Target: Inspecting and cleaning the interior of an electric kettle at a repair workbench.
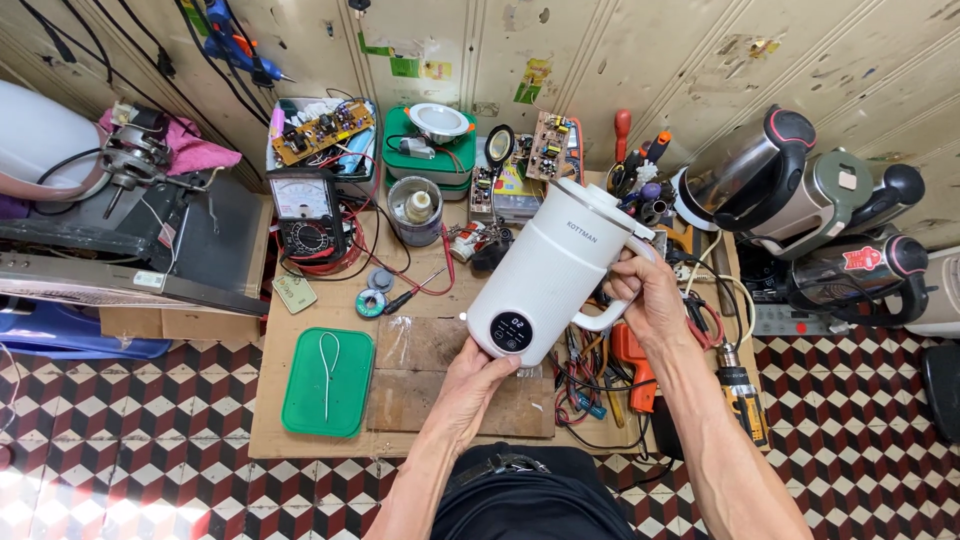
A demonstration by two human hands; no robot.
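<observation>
A white electric jug (555,265) with a handle and a round black display near its base is tilted over a low wooden workbench (300,400). My right hand (645,295) grips its handle. From below, my left hand (475,385) supports the base, fingers curled under it. The lid end points away from me towards the wall.
A green tray (330,385) with a wire loop lies front left. An analogue multimeter (305,215), circuit boards (320,130), a magnifier (498,145), solder reels and tangled leads crowd the back. Kettles (790,180) stand right; an orange tool (630,355) and a drill (742,395) lie beside my right arm.
</observation>
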